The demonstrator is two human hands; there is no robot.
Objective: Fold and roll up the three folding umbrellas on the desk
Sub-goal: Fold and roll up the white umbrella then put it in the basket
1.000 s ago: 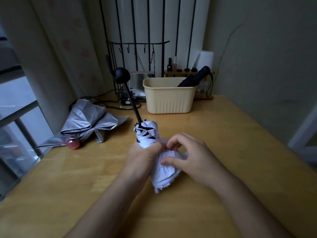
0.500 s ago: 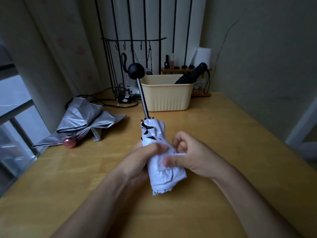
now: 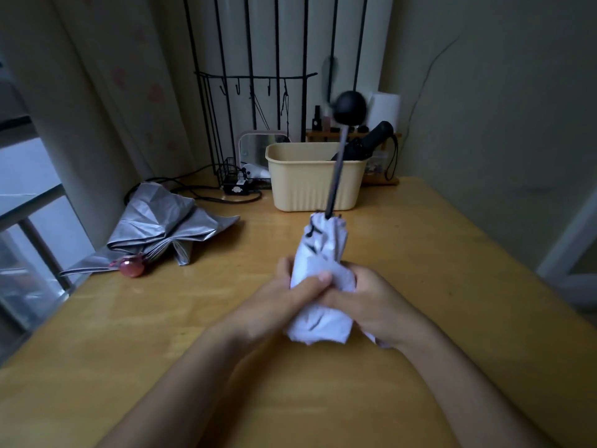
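Together, left hand (image 3: pixel 274 302) and right hand (image 3: pixel 371 305) clenched fingers around a white folding umbrella (image 3: pixel 323 270) held above the counter (image 3: pixel 420 253); its soft, slippery fabric probably needed a firm mid-canopy squeeze, black knob handle (image 3: pixel 350 107) pointing away

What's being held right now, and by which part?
Left hand and right hand both hold the white umbrella around its rolled canopy; the black handle is free.

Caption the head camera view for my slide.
Left hand and right hand grip a white umbrella at the desk; a silver umbrella lies loose nearby, a black umbrella in the cream bin.
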